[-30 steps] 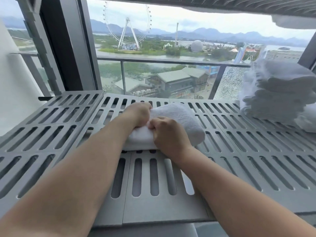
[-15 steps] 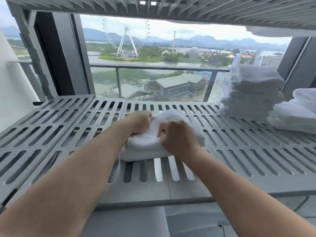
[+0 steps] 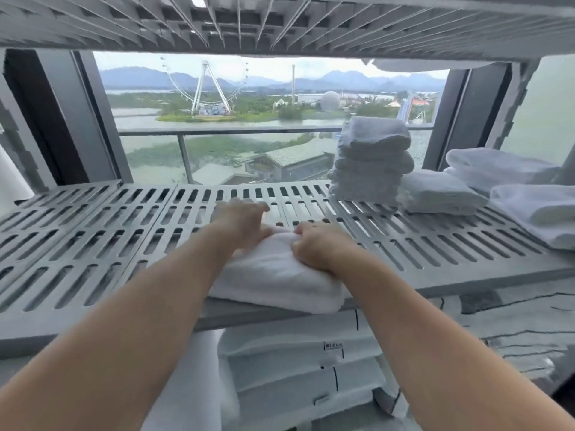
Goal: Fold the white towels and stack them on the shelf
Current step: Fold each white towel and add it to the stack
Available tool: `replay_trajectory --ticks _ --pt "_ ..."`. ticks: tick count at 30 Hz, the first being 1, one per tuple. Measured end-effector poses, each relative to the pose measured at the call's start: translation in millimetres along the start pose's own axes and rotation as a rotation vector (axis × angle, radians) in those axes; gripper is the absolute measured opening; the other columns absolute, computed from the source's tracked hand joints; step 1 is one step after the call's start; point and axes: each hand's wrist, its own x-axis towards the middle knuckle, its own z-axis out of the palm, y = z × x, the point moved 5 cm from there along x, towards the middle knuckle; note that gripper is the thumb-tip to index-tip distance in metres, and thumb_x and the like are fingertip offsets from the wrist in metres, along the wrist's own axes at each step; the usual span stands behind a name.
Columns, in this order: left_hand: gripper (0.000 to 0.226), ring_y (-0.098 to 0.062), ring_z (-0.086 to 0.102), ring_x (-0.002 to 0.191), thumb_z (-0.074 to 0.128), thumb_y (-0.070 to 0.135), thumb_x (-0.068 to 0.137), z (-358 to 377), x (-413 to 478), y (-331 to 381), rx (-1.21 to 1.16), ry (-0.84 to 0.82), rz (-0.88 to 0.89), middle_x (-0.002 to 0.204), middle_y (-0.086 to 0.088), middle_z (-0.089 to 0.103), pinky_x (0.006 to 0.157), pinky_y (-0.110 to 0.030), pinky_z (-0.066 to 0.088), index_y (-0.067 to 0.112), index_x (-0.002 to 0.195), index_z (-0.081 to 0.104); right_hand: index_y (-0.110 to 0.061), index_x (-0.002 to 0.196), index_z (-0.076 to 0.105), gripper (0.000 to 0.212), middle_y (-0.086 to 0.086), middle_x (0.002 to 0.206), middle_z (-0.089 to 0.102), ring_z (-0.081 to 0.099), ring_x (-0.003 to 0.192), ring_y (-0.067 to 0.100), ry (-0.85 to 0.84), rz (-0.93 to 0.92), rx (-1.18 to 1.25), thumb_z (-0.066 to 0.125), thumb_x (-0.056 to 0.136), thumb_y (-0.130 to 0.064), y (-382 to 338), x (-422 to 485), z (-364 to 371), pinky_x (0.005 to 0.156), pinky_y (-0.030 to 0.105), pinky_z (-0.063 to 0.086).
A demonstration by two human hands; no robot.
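Note:
A folded white towel [image 3: 273, 275] lies at the front edge of the grey slatted shelf [image 3: 93, 244], its near side slightly over the rim. My right hand [image 3: 314, 245] grips the towel's top right with curled fingers. My left hand [image 3: 241, 219] rests on the towel's far left end, its fingers stretched forward and blurred. A tall stack of folded white towels [image 3: 370, 163] stands at the back right of the same shelf.
More folded white towels [image 3: 435, 195] lie right of the stack, with others [image 3: 541, 213] at the far right. An upper grid shelf [image 3: 280, 23] hangs close overhead. Wrapped white packs [image 3: 295, 368] sit on the level below. A window with a railing lies behind.
The towel has slid toward me to the shelf's front edge. My left hand's fingers have uncurled from a fist. The view has pulled back and now shows the level below.

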Motion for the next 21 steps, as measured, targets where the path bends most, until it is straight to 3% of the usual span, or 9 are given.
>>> replay_trajectory --ticks 3,6,10,15,18,21 --pt "0.048 -0.026 0.059 0.115 0.043 0.058 0.099 1.2 -16.0 3.7 -0.037 -0.093 -0.064 0.131 -0.005 0.063 0.098 -0.043 0.049 0.024 0.128 0.06 -0.027 0.131 0.057 0.043 0.005 0.137 0.058 0.051 0.124 0.026 0.066 -0.006 0.071 0.043 0.091 -0.035 10.8 -13.1 -1.2 0.103 0.042 0.041" --pt "0.057 -0.026 0.059 0.114 0.034 0.065 0.099 4.2 -34.3 3.9 0.052 -0.179 -0.142 0.126 -0.004 0.064 0.099 -0.047 0.046 0.021 0.12 0.063 -0.028 0.129 0.06 0.038 0.003 0.137 0.059 0.053 0.124 0.026 0.107 -0.019 0.153 0.051 0.094 -0.042 25.1 -24.8 -2.4 0.105 0.043 0.044" --pt "0.069 -0.023 0.059 0.098 0.025 0.08 0.091 0.0 -42.5 14.1 0.185 -0.2 -0.163 0.106 0.0 0.064 0.091 -0.044 0.048 0.021 0.093 0.061 -0.021 0.129 0.056 0.055 0.006 0.136 0.058 0.053 0.125 0.03 0.098 0.096 0.059 0.062 0.088 -0.056 44.3 -30.4 -13.4 0.104 0.046 0.046" --pt "0.062 -0.025 0.061 0.098 0.041 0.073 0.093 9.9 -32.4 38.4 -0.106 -0.151 0.049 0.11 -0.004 0.071 0.087 -0.038 0.05 0.02 0.105 0.07 -0.017 0.126 0.059 0.065 0.005 0.133 0.06 0.058 0.121 0.03 0.048 0.213 0.019 0.07 0.08 -0.062 58.9 -28.3 -25.0 0.101 0.042 0.049" --pt "0.065 -0.023 0.062 0.106 0.049 0.08 0.085 10.9 -19.3 41.2 -0.166 -0.229 0.071 0.119 0.002 0.068 0.093 -0.038 0.049 0.024 0.114 0.067 -0.019 0.114 0.058 0.053 0.003 0.129 0.062 0.059 0.111 0.027 0.057 0.173 0.099 0.078 0.076 -0.05 61.5 -19.9 -28.7 0.097 0.038 0.05" --pt "0.07 -0.019 0.07 0.095 0.059 0.083 0.074 10.9 -4.6 39.6 -0.293 -0.422 0.104 0.104 0.002 0.075 0.09 -0.04 0.056 0.02 0.1 0.074 -0.025 0.135 0.051 0.07 0.001 0.136 0.057 0.055 0.123 0.024 0.097 0.07 0.166 0.082 0.073 -0.035 59.0 -9.7 -32.3 0.101 0.031 0.045"
